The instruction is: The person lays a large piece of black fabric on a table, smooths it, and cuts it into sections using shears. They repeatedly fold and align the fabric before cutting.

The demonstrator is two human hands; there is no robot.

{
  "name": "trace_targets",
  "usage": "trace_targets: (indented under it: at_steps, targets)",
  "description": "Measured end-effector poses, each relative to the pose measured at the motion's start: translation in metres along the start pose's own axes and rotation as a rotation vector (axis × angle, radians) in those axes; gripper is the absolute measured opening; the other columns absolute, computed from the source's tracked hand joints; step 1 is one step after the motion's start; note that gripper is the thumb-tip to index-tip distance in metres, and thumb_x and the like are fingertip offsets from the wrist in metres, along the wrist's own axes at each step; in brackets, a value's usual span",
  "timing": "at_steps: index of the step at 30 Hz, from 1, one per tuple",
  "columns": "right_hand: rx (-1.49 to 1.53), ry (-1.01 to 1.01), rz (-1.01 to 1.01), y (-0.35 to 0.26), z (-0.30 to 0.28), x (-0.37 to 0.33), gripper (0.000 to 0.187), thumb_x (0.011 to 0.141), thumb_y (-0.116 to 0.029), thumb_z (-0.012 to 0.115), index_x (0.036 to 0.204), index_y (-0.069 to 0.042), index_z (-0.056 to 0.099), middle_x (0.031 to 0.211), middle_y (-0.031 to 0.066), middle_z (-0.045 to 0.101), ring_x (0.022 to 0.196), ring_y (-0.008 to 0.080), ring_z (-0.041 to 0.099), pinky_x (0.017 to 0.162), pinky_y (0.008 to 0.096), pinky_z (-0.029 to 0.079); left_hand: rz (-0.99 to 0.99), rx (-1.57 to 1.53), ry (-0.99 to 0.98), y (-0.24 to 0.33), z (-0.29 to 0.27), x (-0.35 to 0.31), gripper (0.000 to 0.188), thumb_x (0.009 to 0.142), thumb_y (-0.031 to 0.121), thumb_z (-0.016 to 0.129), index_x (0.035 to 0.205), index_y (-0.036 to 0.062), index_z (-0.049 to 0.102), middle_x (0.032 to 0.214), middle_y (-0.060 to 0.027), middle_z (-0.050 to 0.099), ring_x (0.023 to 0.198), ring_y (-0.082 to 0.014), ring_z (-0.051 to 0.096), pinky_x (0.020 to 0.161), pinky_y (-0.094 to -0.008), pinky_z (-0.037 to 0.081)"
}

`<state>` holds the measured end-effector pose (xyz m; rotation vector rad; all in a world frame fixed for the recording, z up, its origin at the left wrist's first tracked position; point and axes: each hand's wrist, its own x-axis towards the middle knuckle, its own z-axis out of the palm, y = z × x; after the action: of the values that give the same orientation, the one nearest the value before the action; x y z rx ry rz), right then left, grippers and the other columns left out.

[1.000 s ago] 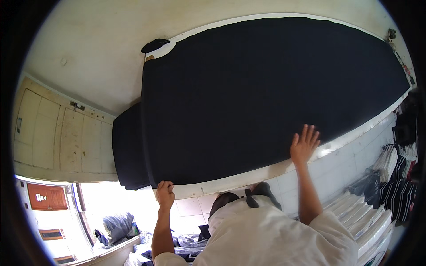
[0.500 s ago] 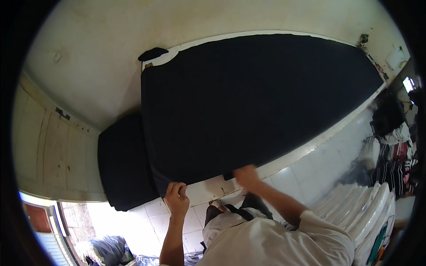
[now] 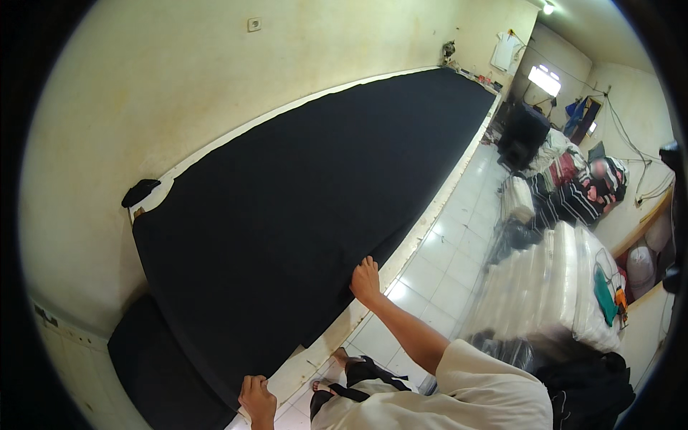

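A long sheet of black cloth (image 3: 308, 186) covers a white table (image 3: 412, 247) that runs away from me to the far right. At the near corner, my left hand (image 3: 256, 398) is closed on the cloth's edge, fingers curled over it. Farther along the same long side, my right hand (image 3: 366, 282) grips the edge too, and a small fold rises beside it. Beyond the table's near end, more black cloth (image 3: 161, 358) hangs or lies lower down. My fingertips are partly hidden against the dark material.
Wrapped white bundles (image 3: 541, 279) are stacked on the tiled floor (image 3: 423, 297) to my right. Behind them lie striped folded textiles (image 3: 573, 197) and a black heap (image 3: 527, 136). A small black item (image 3: 140, 192) rests at the table's wall-side corner. The wall (image 3: 143, 93) borders the far long side.
My view has swung toward the right, along the table. My right hand has moved forward along the edge and now grips the cloth; it was blurred before. My left hand stays at the near corner.
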<state>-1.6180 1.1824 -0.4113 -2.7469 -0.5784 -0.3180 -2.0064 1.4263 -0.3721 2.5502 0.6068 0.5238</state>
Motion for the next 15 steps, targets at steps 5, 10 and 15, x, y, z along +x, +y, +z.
trace_targets:
  at_steps: [5,10,15]
  targets:
    - [-0.07,-0.183,0.093,0.017,-0.024,-0.007,0.026,0.071,-0.009,0.081,0.095,-0.001,0.077,0.101,0.022,0.07,0.11,0.0444,0.065,0.091,0.0514,0.054,0.017,0.107,-0.373,-0.004,-0.013,0.028,0.009,0.085,0.001,0.073,0.089,0.0089,0.072,0.092,-0.01,0.067,0.089,-0.0354,0.07,0.075,-0.047,0.055]
    - [0.421,-0.87,0.424,0.042,-0.142,-0.093,0.026,0.079,-0.02,0.073,0.094,0.0,0.077,0.08,0.0144,0.074,0.076,0.0237,0.073,0.065,0.044,0.055,0.024,-0.084,0.04,-0.011,0.023,0.094,0.025,0.104,0.024,0.067,0.119,0.0066,0.074,0.122,-0.0129,0.074,0.117,-0.0382,0.067,0.107,-0.0512,0.05]
    - [1.092,-1.285,0.556,0.021,-0.19,-0.188,0.029,0.092,-0.006,0.082,0.119,-0.004,0.072,0.103,0.0052,0.074,0.097,0.0157,0.069,0.092,0.031,0.054,-0.099,0.44,0.084,-0.036,0.076,0.116,0.057,0.114,0.04,0.044,0.16,0.0072,0.049,0.169,-0.0181,0.043,0.16,-0.0385,0.033,0.131,-0.0565,0.021]
